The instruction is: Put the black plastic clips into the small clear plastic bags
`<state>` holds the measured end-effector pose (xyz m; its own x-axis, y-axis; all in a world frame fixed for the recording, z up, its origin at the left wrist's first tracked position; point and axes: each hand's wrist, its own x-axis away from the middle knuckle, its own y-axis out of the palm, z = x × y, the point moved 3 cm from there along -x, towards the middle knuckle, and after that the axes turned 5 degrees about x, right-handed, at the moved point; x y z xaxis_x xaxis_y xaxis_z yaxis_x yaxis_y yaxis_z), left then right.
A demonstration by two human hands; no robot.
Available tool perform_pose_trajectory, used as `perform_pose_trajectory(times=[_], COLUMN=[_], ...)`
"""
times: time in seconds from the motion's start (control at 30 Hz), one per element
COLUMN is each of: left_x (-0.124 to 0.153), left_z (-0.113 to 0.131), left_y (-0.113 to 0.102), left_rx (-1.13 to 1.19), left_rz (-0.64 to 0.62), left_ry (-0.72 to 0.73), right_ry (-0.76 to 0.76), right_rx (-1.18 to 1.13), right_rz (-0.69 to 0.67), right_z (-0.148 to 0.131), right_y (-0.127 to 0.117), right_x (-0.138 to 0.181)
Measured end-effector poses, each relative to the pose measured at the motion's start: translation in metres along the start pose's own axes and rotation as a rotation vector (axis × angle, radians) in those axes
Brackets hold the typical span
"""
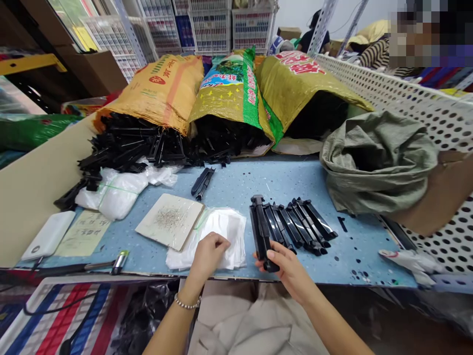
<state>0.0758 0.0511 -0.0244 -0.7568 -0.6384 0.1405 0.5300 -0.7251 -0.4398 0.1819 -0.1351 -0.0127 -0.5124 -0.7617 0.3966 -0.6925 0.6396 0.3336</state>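
My right hand [284, 266] grips the lower end of a black plastic part [261, 229], long and narrow, tilted up off the table. Just right of it, several similar black parts [295, 224] lie side by side in a slanting row. Over a stack of thin clear plastic bags [232, 227] is my left hand [210, 251], its thumb and fingers pinched together at the top bag. A green band runs by the stack's left edge. Beside the stack lies a pale square board [168, 222] with a speckled patch. Farther back rests another black part [203, 182].
Three woven sacks, one orange [162, 88], spill black parts at the back. A grey-green sack [380, 158] stands at right against a perforated white panel [443, 128]. At left are a wrapped plastic bundle [114, 192], a white device [48, 235] and a hammer [120, 261].
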Motion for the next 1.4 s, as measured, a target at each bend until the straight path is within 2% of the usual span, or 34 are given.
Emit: perform_pose_trajectory(times=[0.23, 0.4, 0.5, 0.57, 0.63, 0.7, 0.77, 0.87, 0.97, 1.03, 1.1, 1.27, 1.4], left_x=[-0.004, -0.003, 0.004, 0.012, 0.022, 0.026, 0.026, 0.021, 0.019, 0.020, 0.023, 0.027, 0.023], left_z=[-0.013, -0.013, -0.006, 0.006, 0.019, 0.028, 0.031, 0.027, 0.020, 0.016, 0.015, 0.019, 0.023], left_y=[-0.009, -0.002, -0.012, -0.028, -0.043, -0.051, -0.053, -0.050, -0.049, -0.049, -0.049, -0.049, -0.052], left_rx=[0.215, 0.256, 0.256, 0.109, -0.234, -0.609, -0.778, -0.665, -0.472, -0.431, -0.444, -0.525, -0.472], left_rz=[0.037, 0.100, 0.124, 0.145, 0.147, 0.096, 0.046, 0.075, 0.179, 0.229, 0.214, 0.085, 0.123], left_ry=[-0.070, -0.057, -0.022, 0.078, 0.198, 0.260, 0.260, 0.269, 0.196, 0.147, 0.147, 0.212, 0.220], right_ry=[-0.032, -0.005, 0.028, 0.025, 0.019, 0.001, -0.020, 0.013, 0.078, 0.111, 0.133, 0.171, 0.230], right_rx=[-0.152, -0.331, -0.377, -0.363, -0.325, -0.279, -0.256, -0.274, -0.300, -0.306, -0.309, -0.337, -0.381], right_rz=[-0.044, -0.135, -0.074, 0.003, 0.026, -0.005, -0.069, -0.195, -0.288, -0.325, -0.340, -0.358, -0.366], right_z=[-0.007, -0.009, 0.002, 0.009, 0.014, 0.013, 0.008, 0.003, 0.006, 0.010, 0.015, 0.020, 0.023], right_y=[0.016, 0.044, 0.055, 0.056, 0.055, 0.054, 0.051, 0.044, 0.035, 0.030, 0.028, 0.029, 0.032], right_x=[-0.015, -0.040, -0.059, -0.068, -0.071, -0.067, -0.055, -0.027, -0.001, 0.010, 0.016, 0.016, 0.014])
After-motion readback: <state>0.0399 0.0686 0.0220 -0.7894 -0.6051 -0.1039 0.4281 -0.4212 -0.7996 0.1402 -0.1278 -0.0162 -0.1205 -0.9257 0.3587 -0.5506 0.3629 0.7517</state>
